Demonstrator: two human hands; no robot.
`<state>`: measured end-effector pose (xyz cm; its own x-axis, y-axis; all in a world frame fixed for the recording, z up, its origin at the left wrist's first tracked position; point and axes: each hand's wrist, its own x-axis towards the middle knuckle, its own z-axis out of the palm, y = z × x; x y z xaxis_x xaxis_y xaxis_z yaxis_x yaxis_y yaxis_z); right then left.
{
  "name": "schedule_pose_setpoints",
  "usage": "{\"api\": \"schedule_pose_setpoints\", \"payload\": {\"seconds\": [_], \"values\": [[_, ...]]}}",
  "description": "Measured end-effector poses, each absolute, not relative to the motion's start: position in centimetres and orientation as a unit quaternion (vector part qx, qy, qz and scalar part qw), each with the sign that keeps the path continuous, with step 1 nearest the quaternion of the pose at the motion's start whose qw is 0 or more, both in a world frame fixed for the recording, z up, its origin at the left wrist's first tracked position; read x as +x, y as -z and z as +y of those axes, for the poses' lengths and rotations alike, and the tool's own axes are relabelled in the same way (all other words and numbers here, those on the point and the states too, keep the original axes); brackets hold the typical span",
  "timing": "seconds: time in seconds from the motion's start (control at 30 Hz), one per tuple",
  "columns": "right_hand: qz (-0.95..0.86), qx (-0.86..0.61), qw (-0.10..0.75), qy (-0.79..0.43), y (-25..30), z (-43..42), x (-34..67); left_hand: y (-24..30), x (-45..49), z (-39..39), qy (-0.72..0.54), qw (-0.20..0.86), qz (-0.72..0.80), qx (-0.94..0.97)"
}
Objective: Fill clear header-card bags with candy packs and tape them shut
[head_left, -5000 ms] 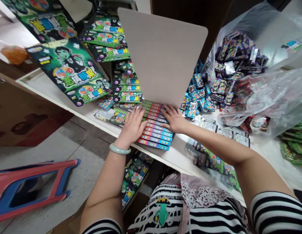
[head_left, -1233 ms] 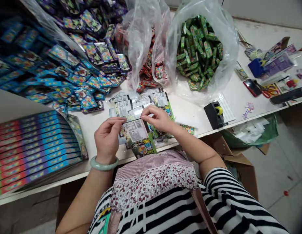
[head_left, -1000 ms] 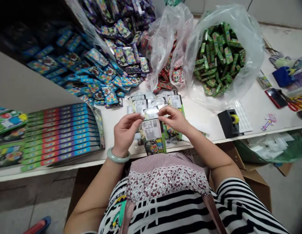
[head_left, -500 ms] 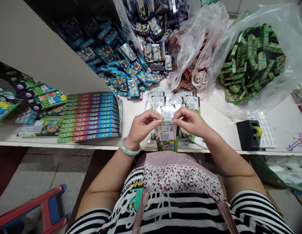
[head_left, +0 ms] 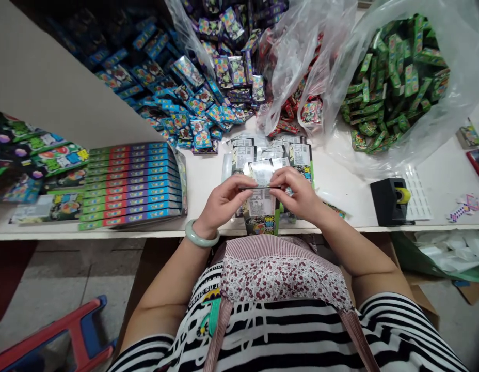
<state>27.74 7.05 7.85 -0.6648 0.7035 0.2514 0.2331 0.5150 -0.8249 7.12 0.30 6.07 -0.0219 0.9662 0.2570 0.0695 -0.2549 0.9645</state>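
A flat printed packet (head_left: pixel 261 205) with a barcode label panel and a colourful lower end lies upright before me at the table's front edge. My left hand (head_left: pixel 226 200) pinches the left side of its upper edge between thumb and fingers. On the right side of that same edge, my right hand (head_left: pixel 297 195) pinches in the same way. Between the fingertips runs a thin dark fold line. Just beyond the hands lie several similar packets (head_left: pixel 301 155), overlapping each other. Whether the panel above the fold belongs to the held packet I cannot tell.
Left stands a row of striped boxes (head_left: pixel 131 188). Behind are heaps of small blue boxes (head_left: pixel 203 132), purple boxes (head_left: pixel 237 70) and red boxes (head_left: pixel 312 111). A clear bag of green boxes (head_left: pixel 394 88) sits right, near a black tape dispenser (head_left: pixel 386 204). A plastic stool (head_left: pixel 75 330) stands below left.
The whole view has shifted slightly, so the table's things appear a little further left and up. Both hands keep their pinch on the packet's edge; the fold between them looks thinner and darker.
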Motion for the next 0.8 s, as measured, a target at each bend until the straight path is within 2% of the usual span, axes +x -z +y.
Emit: {"api": "schedule_pose_setpoints", "payload": {"seconds": [0.2,0.3,0.33,0.43,0.5,0.57,0.8], "values": [[-0.781,-0.318,0.343,-0.415,-6.4,6.6,30.4,-5.1,6.7,0.8,-0.559,0.332,0.498,0.574],[-0.764,-0.409,0.37,-0.335,-5.1,6.8,37.2,-4.0,6.3,1.2,-0.583,0.298,0.516,0.553],[-0.768,-0.439,0.363,-0.294,-4.7,6.7,39.9,-3.7,6.2,1.3,-0.595,0.285,0.518,0.545],[-0.824,-0.466,0.246,-0.207,-3.4,5.8,46.9,-2.7,6.1,1.7,-0.601,0.254,0.547,0.525],[-0.842,-0.48,0.171,-0.176,-2.3,5.2,49.5,-2.5,6.1,1.9,-0.591,0.245,0.577,0.507],[-0.831,-0.514,0.137,-0.162,-1.0,5.0,50.4,-2.7,6.2,1.9,-0.579,0.241,0.601,0.496],[-0.723,-0.621,0.208,-0.22,2.1,8.0,50.0,-4.7,6.9,1.5,-0.522,0.262,0.659,0.474]]}}
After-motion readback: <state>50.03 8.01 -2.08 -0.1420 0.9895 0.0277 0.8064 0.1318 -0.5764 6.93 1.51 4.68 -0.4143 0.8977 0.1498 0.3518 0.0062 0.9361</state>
